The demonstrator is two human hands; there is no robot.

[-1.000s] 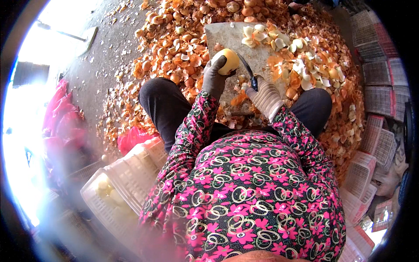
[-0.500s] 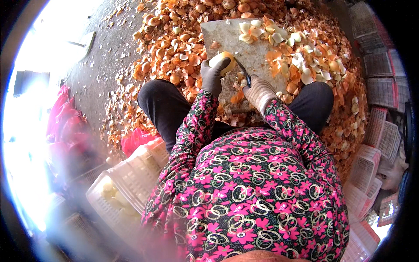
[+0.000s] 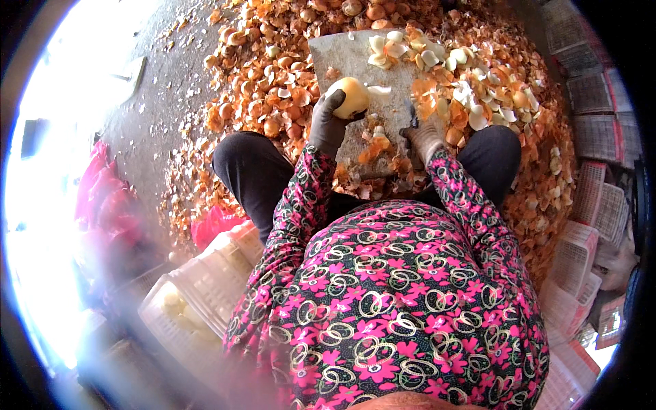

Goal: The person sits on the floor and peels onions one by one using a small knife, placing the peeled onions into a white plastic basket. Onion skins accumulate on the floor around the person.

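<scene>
Okay, left hand curled around a peeled onion, by the left edge of a scuffed grey board; right hand closed on a knife – blade blurred. Board strewn with skins, pale peelings at its far side. Onion heap left – concrete floor beyond. White crate by left knee, more crates along right.

A rough produce workshop, by its looks — onions and papery skins heaped across a grey floor, mesh-sided crates stacked alongside (a white crate holds pale bulbs).
</scene>
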